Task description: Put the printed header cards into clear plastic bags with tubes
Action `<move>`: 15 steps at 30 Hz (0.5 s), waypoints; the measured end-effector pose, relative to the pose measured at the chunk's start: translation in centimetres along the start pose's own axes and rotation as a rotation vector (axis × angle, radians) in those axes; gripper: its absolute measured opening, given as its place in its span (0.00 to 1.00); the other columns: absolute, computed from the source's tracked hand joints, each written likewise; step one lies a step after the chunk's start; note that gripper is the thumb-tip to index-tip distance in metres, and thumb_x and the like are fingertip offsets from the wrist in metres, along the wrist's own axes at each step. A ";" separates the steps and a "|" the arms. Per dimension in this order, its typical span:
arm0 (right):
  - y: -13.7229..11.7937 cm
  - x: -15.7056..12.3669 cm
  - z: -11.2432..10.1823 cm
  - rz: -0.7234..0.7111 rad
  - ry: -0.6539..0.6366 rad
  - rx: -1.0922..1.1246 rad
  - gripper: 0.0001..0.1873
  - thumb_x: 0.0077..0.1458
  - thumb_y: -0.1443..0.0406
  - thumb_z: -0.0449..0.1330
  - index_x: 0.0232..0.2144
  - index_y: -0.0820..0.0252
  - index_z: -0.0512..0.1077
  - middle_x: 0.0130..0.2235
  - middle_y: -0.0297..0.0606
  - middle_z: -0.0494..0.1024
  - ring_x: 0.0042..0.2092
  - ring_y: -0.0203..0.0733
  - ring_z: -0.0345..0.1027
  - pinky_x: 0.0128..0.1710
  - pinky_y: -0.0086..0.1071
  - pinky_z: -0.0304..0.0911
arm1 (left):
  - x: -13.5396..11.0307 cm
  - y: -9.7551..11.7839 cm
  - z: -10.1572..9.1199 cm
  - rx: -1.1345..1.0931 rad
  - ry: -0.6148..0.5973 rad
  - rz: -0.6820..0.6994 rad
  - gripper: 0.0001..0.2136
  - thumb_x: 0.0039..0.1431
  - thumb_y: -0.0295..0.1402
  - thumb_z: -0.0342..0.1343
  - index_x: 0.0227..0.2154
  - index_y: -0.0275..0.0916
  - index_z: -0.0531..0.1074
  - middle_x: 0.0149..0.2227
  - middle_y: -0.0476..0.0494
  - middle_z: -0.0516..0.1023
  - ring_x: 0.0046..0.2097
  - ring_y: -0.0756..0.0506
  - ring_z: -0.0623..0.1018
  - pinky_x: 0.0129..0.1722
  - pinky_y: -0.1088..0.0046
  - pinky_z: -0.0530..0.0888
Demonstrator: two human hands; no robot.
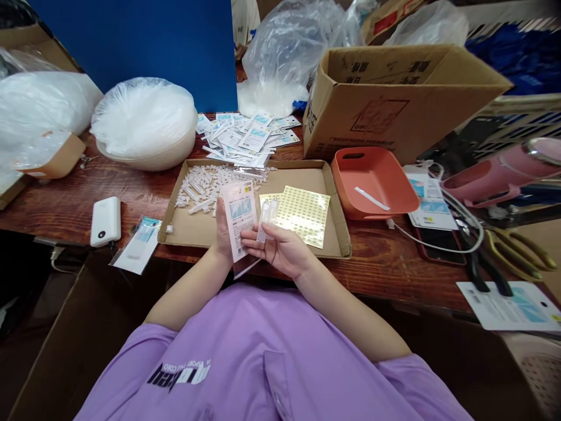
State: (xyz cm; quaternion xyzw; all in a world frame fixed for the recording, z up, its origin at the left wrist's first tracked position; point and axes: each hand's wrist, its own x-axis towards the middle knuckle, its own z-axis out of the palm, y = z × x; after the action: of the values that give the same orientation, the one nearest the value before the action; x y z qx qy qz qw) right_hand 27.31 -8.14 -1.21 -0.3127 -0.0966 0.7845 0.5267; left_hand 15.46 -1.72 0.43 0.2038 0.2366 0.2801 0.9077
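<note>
My left hand [222, 233] grips a printed card packet [239, 213] with a clear sleeve hanging below it, held upright over the front of a shallow cardboard tray [339, 225]. Beside it my right hand [284, 250] pinches a pair of small translucent plastic tubes [267, 217] between thumb and fingers, its fingertips close to the packet's edge. Behind the packet, many small white plastic pieces [210, 178] lie heaped in the tray's left part. Sheets of round stickers [304, 213] lie on the right of the tray, partly hidden by my right hand.
A pile of printed packets [249, 137] lies behind the tray. To the right stand an orange bin [372, 169] and a large cardboard box [385, 117]. At left are a bag-lined bowl [146, 128], a white power bank [106, 221] and another packet [138, 245]. Pliers [517, 251] lie far right.
</note>
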 end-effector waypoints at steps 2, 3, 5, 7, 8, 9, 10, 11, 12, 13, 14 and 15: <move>0.2 0.1 -0.1 -0.048 0.025 -0.028 0.08 0.59 0.67 0.52 0.35 0.64 0.70 0.34 0.41 0.81 0.34 0.37 0.77 0.38 0.31 0.72 | 0.1 -0.2 -0.2 0.038 0.052 -0.021 0.30 0.51 0.61 0.47 0.33 0.34 0.72 0.20 0.48 0.71 0.15 0.53 0.66 0.12 0.78 0.64; 0.2 0.2 -0.1 -0.073 0.041 -0.038 0.07 0.59 0.67 0.53 0.34 0.64 0.70 0.33 0.41 0.81 0.34 0.37 0.76 0.38 0.31 0.71 | 0.3 -0.3 -0.3 0.072 0.104 -0.041 0.26 0.54 0.56 0.49 0.32 0.34 0.72 0.18 0.49 0.70 0.15 0.53 0.66 0.12 0.79 0.64; 0.4 0.4 -0.2 -0.110 0.073 -0.053 0.06 0.58 0.66 0.54 0.33 0.63 0.71 0.33 0.40 0.81 0.34 0.36 0.76 0.38 0.30 0.71 | 0.6 -0.4 -0.5 0.166 0.226 -0.056 0.16 0.58 0.44 0.52 0.31 0.34 0.73 0.17 0.49 0.70 0.16 0.52 0.68 0.14 0.79 0.66; 0.5 0.7 -0.2 -0.132 0.092 -0.072 0.05 0.56 0.65 0.57 0.33 0.61 0.71 0.32 0.38 0.81 0.33 0.36 0.75 0.37 0.30 0.70 | 0.8 -0.4 -0.8 0.230 0.301 0.003 0.09 0.56 0.35 0.55 0.30 0.33 0.74 0.19 0.47 0.73 0.18 0.51 0.71 0.17 0.78 0.68; 0.6 0.8 -0.2 -0.144 0.100 -0.084 0.05 0.55 0.65 0.58 0.32 0.61 0.71 0.32 0.37 0.81 0.33 0.35 0.75 0.37 0.29 0.70 | 0.9 -0.4 -0.8 0.236 0.309 0.043 0.07 0.55 0.33 0.56 0.30 0.33 0.74 0.21 0.46 0.74 0.19 0.51 0.72 0.18 0.78 0.69; 0.6 0.8 -0.2 -0.157 0.105 -0.096 0.05 0.53 0.64 0.60 0.32 0.60 0.71 0.31 0.36 0.80 0.33 0.35 0.75 0.37 0.29 0.69 | 0.8 -0.2 -0.9 0.225 0.293 0.055 0.09 0.55 0.34 0.56 0.31 0.32 0.74 0.21 0.45 0.74 0.20 0.50 0.73 0.19 0.77 0.69; 0.7 0.9 -0.2 -0.167 0.106 -0.109 0.06 0.51 0.63 0.62 0.32 0.60 0.72 0.31 0.36 0.80 0.33 0.34 0.74 0.38 0.28 0.69 | 0.7 0.0 -1.0 0.202 0.259 0.041 0.12 0.56 0.39 0.55 0.31 0.32 0.75 0.21 0.44 0.75 0.21 0.50 0.73 0.20 0.75 0.70; 0.7 0.9 -0.3 -0.177 0.103 -0.123 0.09 0.50 0.61 0.64 0.32 0.60 0.72 0.31 0.35 0.80 0.34 0.35 0.74 0.38 0.28 0.68 | 0.4 0.4 -1.0 0.177 0.215 0.013 0.18 0.58 0.44 0.52 0.31 0.32 0.75 0.22 0.42 0.75 0.22 0.48 0.74 0.22 0.73 0.71; 0.7 0.9 -0.3 -0.186 0.101 -0.136 0.11 0.48 0.60 0.65 0.32 0.59 0.72 0.31 0.34 0.80 0.35 0.35 0.74 0.39 0.28 0.68 | 0.1 0.7 -1.1 0.159 0.167 -0.015 0.24 0.58 0.50 0.49 0.32 0.31 0.75 0.23 0.40 0.76 0.24 0.46 0.75 0.25 0.70 0.73; 0.7 0.8 -0.3 -0.200 0.103 -0.147 0.13 0.46 0.59 0.67 0.33 0.59 0.73 0.31 0.34 0.80 0.36 0.35 0.73 0.39 0.28 0.67 | -0.2 1.1 -1.1 0.157 0.113 -0.039 0.29 0.56 0.56 0.46 0.33 0.30 0.75 0.26 0.37 0.77 0.28 0.43 0.77 0.29 0.67 0.75; 0.7 0.8 -0.2 -0.217 0.107 -0.160 0.15 0.44 0.57 0.68 0.33 0.58 0.73 0.31 0.33 0.80 0.36 0.35 0.73 0.40 0.28 0.67 | -0.6 1.4 -1.1 0.174 0.055 -0.050 0.32 0.53 0.59 0.45 0.35 0.30 0.75 0.30 0.34 0.79 0.33 0.40 0.78 0.34 0.63 0.75; 0.6 0.8 -0.2 -0.235 0.114 -0.171 0.16 0.43 0.57 0.68 0.33 0.58 0.73 0.31 0.33 0.79 0.36 0.35 0.73 0.41 0.29 0.67 | -1.0 1.6 -1.2 0.212 0.002 -0.039 0.34 0.50 0.61 0.48 0.38 0.30 0.75 0.34 0.32 0.79 0.39 0.37 0.78 0.39 0.60 0.75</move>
State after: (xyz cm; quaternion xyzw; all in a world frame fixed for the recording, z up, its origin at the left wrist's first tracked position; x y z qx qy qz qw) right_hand 26.74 -7.77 -1.97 -0.3869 -0.1691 0.6874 0.5909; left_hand 13.40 -0.85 0.64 0.2936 0.2698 0.2358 0.8862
